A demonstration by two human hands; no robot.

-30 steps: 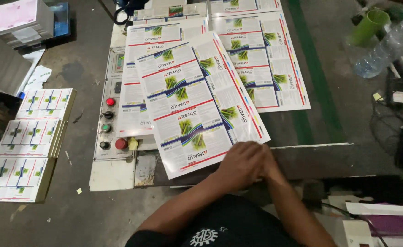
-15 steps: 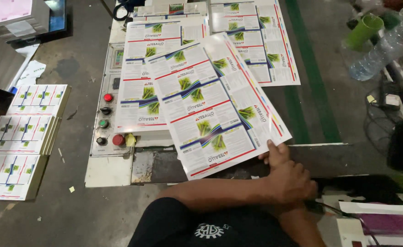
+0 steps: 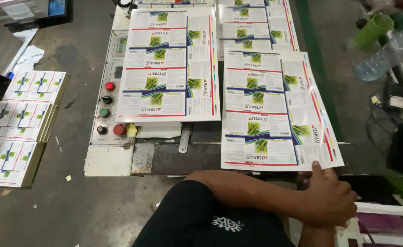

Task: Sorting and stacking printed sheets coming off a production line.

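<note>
Printed label sheet held at its near corner, at five o'clock on the bench.
Left hand fingers pinch that corner; right hand hidden beneath. Second sheet lies squared at eleven o'clock; cut stacks wait on the floor.

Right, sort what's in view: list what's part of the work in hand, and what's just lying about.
In hand: printed sheet gripped at its near corner by the hands; second printed stack; machine table.

Lying about: green cup, plastic bottle, cut stacks on floor.
</note>
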